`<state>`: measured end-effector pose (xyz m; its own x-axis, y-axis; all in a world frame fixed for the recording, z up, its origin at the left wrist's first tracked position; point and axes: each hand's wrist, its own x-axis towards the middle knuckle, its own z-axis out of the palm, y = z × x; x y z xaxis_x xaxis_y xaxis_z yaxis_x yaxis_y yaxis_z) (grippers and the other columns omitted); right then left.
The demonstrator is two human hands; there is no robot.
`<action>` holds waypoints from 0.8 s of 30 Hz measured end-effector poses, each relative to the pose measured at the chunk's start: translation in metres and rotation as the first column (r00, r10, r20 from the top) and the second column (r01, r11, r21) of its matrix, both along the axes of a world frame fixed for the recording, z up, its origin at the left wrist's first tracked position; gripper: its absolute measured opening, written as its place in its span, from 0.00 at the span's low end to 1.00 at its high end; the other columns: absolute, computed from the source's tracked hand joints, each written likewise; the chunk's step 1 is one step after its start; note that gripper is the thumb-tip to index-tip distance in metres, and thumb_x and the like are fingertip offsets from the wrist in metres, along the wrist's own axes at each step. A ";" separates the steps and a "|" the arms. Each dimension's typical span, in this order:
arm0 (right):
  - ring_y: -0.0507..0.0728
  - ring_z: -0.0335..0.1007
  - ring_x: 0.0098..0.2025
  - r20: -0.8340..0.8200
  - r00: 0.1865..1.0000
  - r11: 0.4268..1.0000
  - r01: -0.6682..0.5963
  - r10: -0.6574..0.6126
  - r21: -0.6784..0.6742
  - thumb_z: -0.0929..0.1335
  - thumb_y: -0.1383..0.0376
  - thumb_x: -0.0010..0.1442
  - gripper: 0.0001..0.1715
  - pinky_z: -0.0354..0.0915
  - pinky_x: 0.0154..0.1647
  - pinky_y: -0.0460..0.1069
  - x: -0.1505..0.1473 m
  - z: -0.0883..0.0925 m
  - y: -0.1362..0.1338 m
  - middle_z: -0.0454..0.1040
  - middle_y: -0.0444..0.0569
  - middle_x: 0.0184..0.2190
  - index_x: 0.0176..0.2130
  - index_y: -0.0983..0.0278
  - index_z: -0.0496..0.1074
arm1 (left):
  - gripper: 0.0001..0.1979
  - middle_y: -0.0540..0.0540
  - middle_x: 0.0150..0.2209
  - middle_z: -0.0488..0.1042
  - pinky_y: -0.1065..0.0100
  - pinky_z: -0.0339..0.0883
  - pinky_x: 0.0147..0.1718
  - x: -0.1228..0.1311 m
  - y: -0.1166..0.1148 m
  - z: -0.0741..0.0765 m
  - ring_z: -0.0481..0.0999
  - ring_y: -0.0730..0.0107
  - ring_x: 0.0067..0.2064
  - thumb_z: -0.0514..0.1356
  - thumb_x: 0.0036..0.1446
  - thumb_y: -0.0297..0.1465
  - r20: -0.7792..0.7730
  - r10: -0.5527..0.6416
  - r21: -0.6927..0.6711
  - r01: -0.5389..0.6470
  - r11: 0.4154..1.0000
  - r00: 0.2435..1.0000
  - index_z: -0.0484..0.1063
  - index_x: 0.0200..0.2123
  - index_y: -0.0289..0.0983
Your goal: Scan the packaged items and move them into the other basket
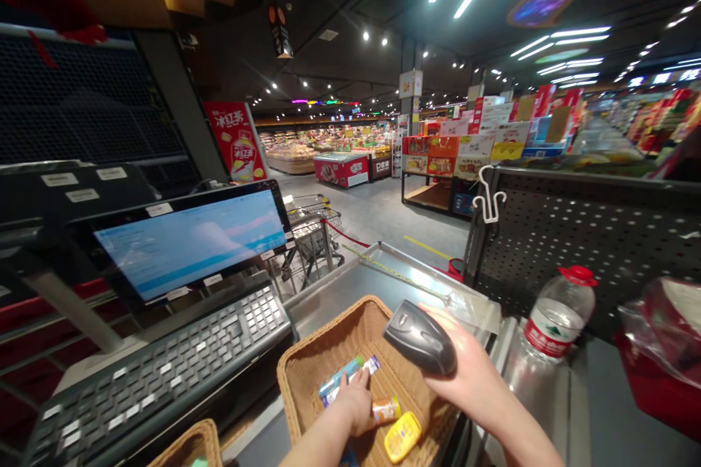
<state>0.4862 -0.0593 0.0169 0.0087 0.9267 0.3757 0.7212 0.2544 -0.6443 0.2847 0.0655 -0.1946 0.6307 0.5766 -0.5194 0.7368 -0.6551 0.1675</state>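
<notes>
My right hand [452,354] is wrapped round a black handheld scanner [419,338], held above the right side of a brown wicker basket [299,379]. Inside that basket is my left hand [355,403], its fingers apart and touching small packs. Under and beside its fingertips lie a blue-green tube-like pack [340,377] and a blue and white pack [374,364]. An orange and yellow pack [386,410] rests just right of the left hand, and a yellow container [402,437] lies nearer the basket's front.
A keyboard [219,350] and a lit monitor [191,237] stand on the left. Behind the basket is a metal counter [350,273]. A red-capped bottle [559,314] stands on the right. Another wicker basket [211,438] shows at the bottom left.
</notes>
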 end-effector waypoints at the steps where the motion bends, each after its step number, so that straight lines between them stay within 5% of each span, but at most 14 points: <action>1: 0.72 0.60 0.66 0.001 1.000 1.000 0.001 -0.001 0.000 0.69 0.70 0.45 0.35 0.48 0.70 0.73 0.000 0.000 0.000 0.71 0.63 0.59 0.55 0.66 0.70 | 0.34 0.34 0.70 0.54 0.43 0.38 0.68 0.001 0.000 0.000 0.52 0.44 0.70 0.59 0.50 0.51 0.003 -0.005 0.003 0.005 1.000 1.000 0.76 0.54 0.35; 5: 0.71 0.60 0.66 -0.002 1.000 1.000 -0.001 0.001 -0.004 0.69 0.71 0.45 0.35 0.48 0.70 0.72 -0.001 0.001 0.001 0.73 0.61 0.58 0.54 0.65 0.71 | 0.40 0.32 0.60 0.69 0.47 0.34 0.69 0.007 -0.001 0.002 0.63 0.41 0.64 0.69 0.34 0.49 0.029 0.003 0.098 -0.006 0.995 1.000 0.77 0.52 0.35; 8: 0.72 0.60 0.66 -0.019 1.000 1.000 -0.002 0.002 -0.001 0.69 0.69 0.46 0.35 0.48 0.70 0.73 -0.003 0.000 0.000 0.72 0.62 0.58 0.55 0.65 0.70 | 0.44 0.31 0.59 0.70 0.45 0.32 0.69 0.010 -0.005 0.000 0.62 0.39 0.64 0.69 0.34 0.50 0.030 0.002 0.155 -0.007 0.988 1.000 0.74 0.55 0.34; 13: 0.72 0.61 0.66 -0.027 1.000 1.000 0.003 -0.003 0.013 0.69 0.70 0.45 0.35 0.48 0.70 0.73 -0.003 0.000 -0.002 0.74 0.61 0.57 0.55 0.65 0.70 | 0.41 0.35 0.71 0.52 0.39 0.30 0.68 0.009 -0.008 -0.005 0.48 0.38 0.71 0.66 0.42 0.48 -0.006 -0.062 0.143 0.062 0.988 0.998 0.70 0.60 0.38; 18: 0.72 0.61 0.66 -0.025 1.000 1.000 -0.011 0.012 0.015 0.70 0.70 0.45 0.34 0.48 0.70 0.73 -0.002 0.002 -0.003 0.75 0.60 0.55 0.53 0.64 0.71 | 0.26 0.43 0.72 0.51 0.46 0.26 0.70 0.013 0.000 0.003 0.46 0.56 0.73 0.46 0.65 0.34 0.087 -0.088 0.228 0.066 0.971 0.992 0.63 0.65 0.39; 24: 0.71 0.61 0.66 -0.006 1.000 1.000 -0.019 0.019 0.021 0.70 0.72 0.45 0.33 0.47 0.70 0.72 -0.001 0.005 -0.003 0.75 0.57 0.55 0.53 0.62 0.73 | 0.29 0.44 0.73 0.45 0.41 0.31 0.70 0.010 0.007 0.013 0.41 0.56 0.73 0.40 0.67 0.30 0.114 0.016 0.310 -0.051 0.949 0.993 0.53 0.69 0.40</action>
<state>0.4851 -0.0621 0.0223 -0.0068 0.9188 0.3948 0.7121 0.2816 -0.6431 0.2945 0.0722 -0.1816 0.6508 0.7204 -0.2396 0.7478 -0.6627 0.0387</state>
